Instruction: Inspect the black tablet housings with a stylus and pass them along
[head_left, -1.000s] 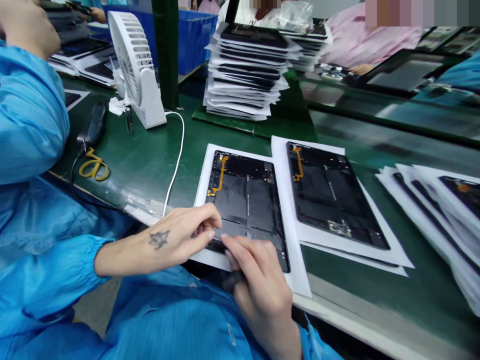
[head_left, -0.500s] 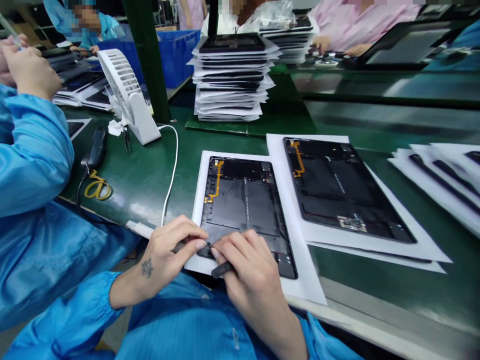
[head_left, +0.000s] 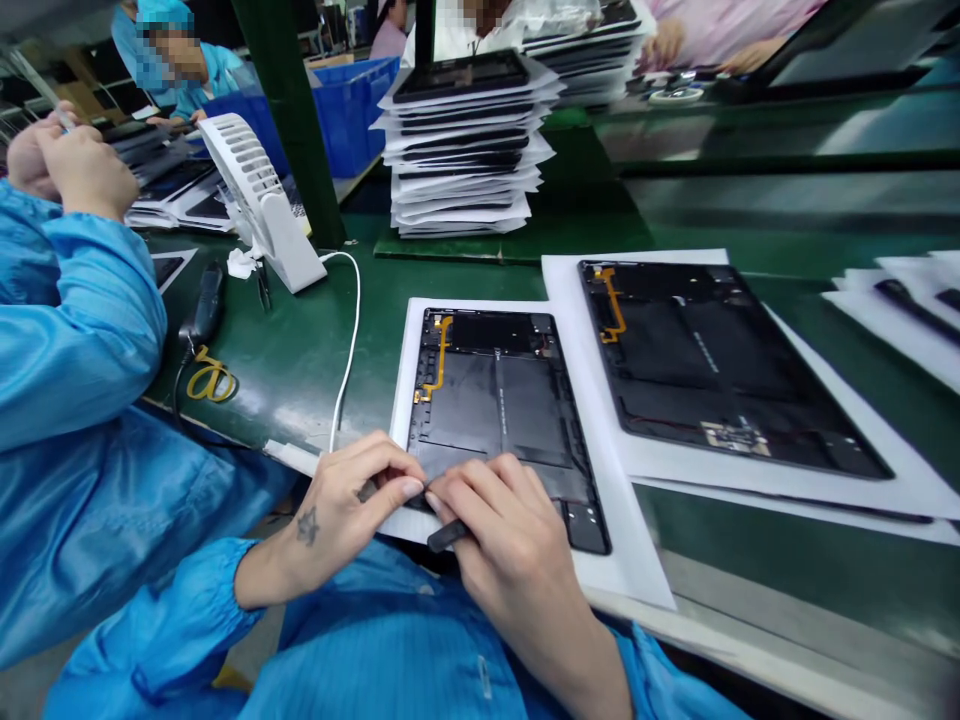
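The tablet (head_left: 469,405) is lying on paper (head_left: 634,560). Over its near-left corner, the left hand (head_left: 349,498) and right hand (head_left: 514,530) are bringing fingertips closer than a second ago, suggesting finer work; the right is grasping a tool (head_left: 448,536), the left pinching something hidden.

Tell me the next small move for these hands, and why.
Probably hold the left hand steady and make a gentle adjustment with the right hand: their fingertips almost meet over the near left corner of the open device, and the right hand grips a dark tool. What lies between them is hidden.
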